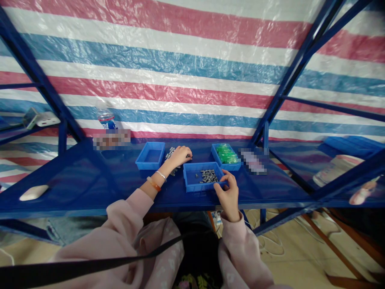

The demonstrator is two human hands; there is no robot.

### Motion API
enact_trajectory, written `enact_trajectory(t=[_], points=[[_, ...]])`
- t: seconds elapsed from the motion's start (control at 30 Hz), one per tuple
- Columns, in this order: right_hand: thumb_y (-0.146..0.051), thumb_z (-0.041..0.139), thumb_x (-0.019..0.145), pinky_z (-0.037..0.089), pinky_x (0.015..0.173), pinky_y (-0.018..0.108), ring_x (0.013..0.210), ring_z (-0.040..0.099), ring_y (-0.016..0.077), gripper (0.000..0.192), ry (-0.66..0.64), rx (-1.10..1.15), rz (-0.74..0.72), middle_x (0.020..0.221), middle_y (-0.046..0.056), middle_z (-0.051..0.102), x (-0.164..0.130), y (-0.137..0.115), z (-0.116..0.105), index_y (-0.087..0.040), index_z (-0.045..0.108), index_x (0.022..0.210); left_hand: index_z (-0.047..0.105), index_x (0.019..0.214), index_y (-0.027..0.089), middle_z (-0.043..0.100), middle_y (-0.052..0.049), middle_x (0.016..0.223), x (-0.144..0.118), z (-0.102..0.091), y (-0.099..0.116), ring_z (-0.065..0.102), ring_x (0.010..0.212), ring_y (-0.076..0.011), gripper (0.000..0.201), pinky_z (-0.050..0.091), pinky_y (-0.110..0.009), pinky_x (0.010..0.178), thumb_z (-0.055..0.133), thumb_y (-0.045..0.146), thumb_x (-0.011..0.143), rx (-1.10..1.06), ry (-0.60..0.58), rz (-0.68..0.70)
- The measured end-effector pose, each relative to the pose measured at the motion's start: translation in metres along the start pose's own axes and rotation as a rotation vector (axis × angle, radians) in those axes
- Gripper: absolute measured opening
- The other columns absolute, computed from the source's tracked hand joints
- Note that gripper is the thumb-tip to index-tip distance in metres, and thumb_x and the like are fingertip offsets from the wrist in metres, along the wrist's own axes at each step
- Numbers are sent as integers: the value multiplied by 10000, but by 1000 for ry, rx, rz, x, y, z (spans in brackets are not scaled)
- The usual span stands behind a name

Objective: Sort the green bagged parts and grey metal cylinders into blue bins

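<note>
On blue shelf, left hand (179, 155) curled over loose metal parts (171, 153), right hand (229, 192) pinching parts tray (192, 181) rim

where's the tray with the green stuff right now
The green-filled tray sits on the blue bench, right of centre in the head view, just behind the tray of grey parts that the right hand touches.

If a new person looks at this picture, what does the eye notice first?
First, the red, white and blue striped plastic sheet behind the blue metal bench. Then the blue plastic tray of small grey metal parts at the centre, the right hand at its near edge, the left hand behind it.
</note>
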State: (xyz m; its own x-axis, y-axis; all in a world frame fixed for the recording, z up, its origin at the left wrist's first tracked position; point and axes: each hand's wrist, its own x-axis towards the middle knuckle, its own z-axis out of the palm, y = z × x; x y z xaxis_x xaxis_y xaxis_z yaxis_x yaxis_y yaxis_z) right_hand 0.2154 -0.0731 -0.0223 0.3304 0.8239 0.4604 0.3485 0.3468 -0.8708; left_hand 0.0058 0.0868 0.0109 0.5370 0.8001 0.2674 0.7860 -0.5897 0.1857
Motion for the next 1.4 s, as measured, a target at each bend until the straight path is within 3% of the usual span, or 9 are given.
enact_trajectory(t=[0.27, 0.43, 0.8, 1.0, 1.13, 1.27, 1.33, 1.4], points=[[-258, 616, 655, 431, 712, 340, 1093, 540, 306, 159, 63, -56, -17, 1138, 121, 564, 1, 3, 3, -214, 470, 700, 752, 849, 190, 749, -46, 901, 2, -3, -2, 661, 911, -183, 111, 422, -247, 810, 654, 240, 851, -72, 5, 38], [-252, 616, 655, 425, 719, 338, 1088, 544, 301, 159, 67, -59, -23, 1134, 115, 562, 1, 4, 3, -214, 468, 695, 760, 890, 200, 760, -36, 888, -1, -4, -3, 690, 866, -173, 112, 441, -218, 748, 671, 226, 826, -128, -24, 58], [-261, 616, 648, 428, 713, 334, 1082, 545, 299, 161, 77, -63, -18, 1137, 118, 562, 1, 3, 4, -215, 468, 692, 753, 976, 216, 754, -19, 1025, -1, -11, -12, 684, 998, -179, 300, 473, -221, 855, 656, 61, 738, -228, -120, 15], [-256, 613, 655, 425, 714, 338, 1088, 544, 303, 153, 74, -67, -18, 1136, 117, 563, 1, 3, 4, -214, 471, 693, 747, 972, 178, 759, -52, 971, -1, -9, -10, 700, 927, -189, 247, 492, -248, 833, 669, 98, 751, -283, -77, -15], [-255, 615, 655, 432, 737, 348, 1104, 540, 306, 155, 69, -72, -25, 1147, 120, 560, 1, 5, 4, -215, 473, 702, 725, 985, 142, 759, -58, 855, 2, -12, -7, 702, 836, -186, 236, 508, -271, 802, 703, 173, 752, -511, 57, -74], [-263, 612, 663, 438, 766, 361, 1132, 531, 310, 152, 67, -81, -37, 1152, 122, 561, 1, 8, 5, -217, 474, 706, 666, 1106, 116, 753, -81, 890, 2, -30, 2, 693, 799, -165, 376, 520, -274, 765, 717, 236, 754, -967, 139, -85], [-263, 614, 668, 440, 797, 371, 1156, 521, 311, 156, 72, -87, -47, 1136, 118, 567, 1, 10, 6, -220, 473, 716, 649, 1148, 125, 747, -89, 934, -2, -43, 8, 688, 803, -153, 428, 514, -255, 741, 728, 260, 749, -1130, 134, -65], [-257, 617, 669, 437, 833, 379, 1179, 512, 310, 163, 76, -95, -52, 1097, 105, 576, 1, 12, 6, -224, 467, 724, 655, 1143, 132, 743, -91, 941, -6, -54, 14, 683, 784, -143, 445, 501, -231, 690, 747, 279, 732, -1203, 45, -31]])
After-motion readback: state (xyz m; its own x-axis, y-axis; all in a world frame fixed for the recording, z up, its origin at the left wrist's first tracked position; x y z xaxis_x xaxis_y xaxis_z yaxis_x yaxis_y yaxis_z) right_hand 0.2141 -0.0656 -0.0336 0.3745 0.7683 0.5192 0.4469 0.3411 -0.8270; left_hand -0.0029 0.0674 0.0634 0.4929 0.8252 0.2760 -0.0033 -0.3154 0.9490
